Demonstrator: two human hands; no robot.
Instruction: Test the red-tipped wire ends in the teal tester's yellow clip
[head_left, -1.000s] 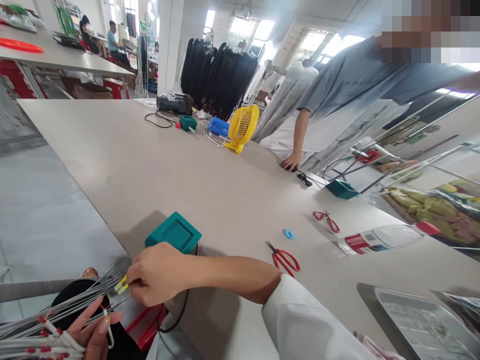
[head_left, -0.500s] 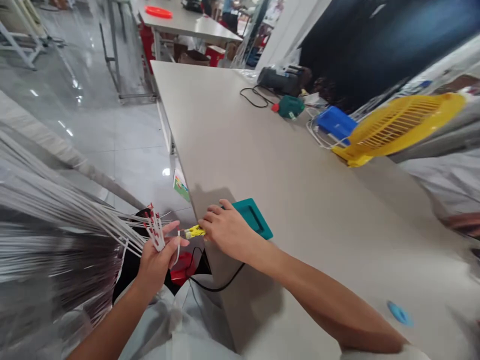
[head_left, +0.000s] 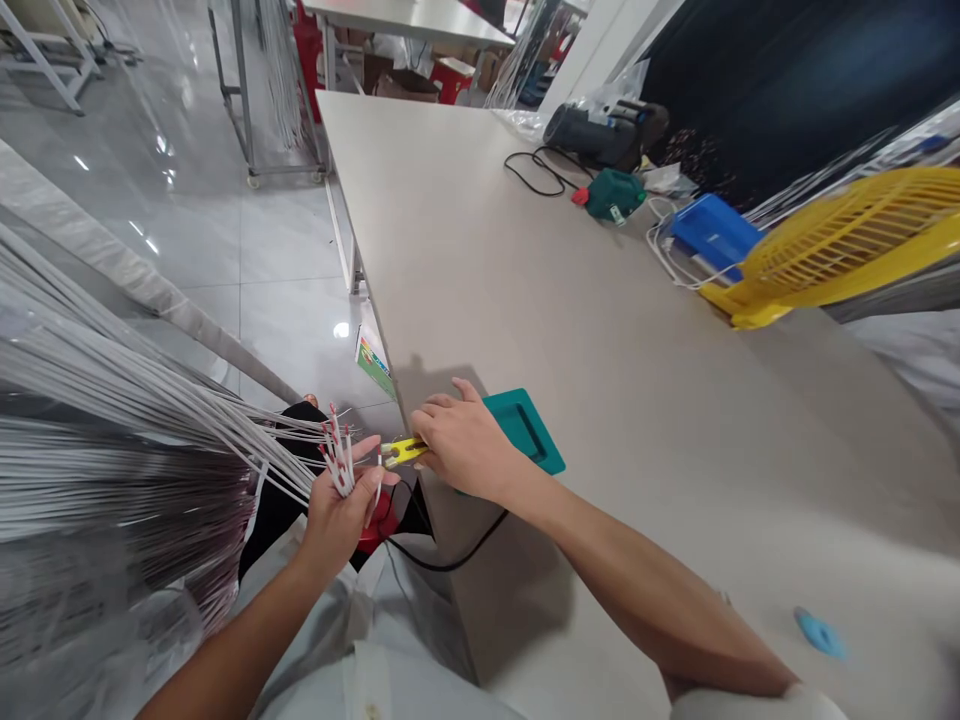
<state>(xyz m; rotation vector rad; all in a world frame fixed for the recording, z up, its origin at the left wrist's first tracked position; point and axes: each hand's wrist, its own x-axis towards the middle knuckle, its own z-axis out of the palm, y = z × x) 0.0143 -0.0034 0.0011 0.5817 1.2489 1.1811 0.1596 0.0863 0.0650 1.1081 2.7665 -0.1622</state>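
My left hand point(head_left: 341, 515) is closed around a bunch of white wires point(head_left: 341, 462), whose red-tipped ends stand up above the fingers. One wire point(head_left: 379, 470) is set apart and bends up by the fingertips of that hand. Over the table's edge, my right hand point(head_left: 465, 445) grips small yellow thread snips point(head_left: 403, 452). Their tip is at the red end of the single wire; whether the blades touch it I cannot tell. Beneath and beyond the right hand lies a teal tray point(head_left: 551, 455) on the table.
A long bundle of white wires point(head_left: 150, 355) comes in from the left. On the grey table point(head_left: 465, 270) are a yellow fan point(head_left: 847, 245), a blue bin point(head_left: 716, 235), a green bottle-like object point(head_left: 615, 195) and a blue ring point(head_left: 821, 633). A black cable point(head_left: 450, 566) hangs near my lap.
The view has shifted, so things at the back right appear farther right and higher. Both hands keep their grips, and the snips now show side-on at the red end of the single wire.
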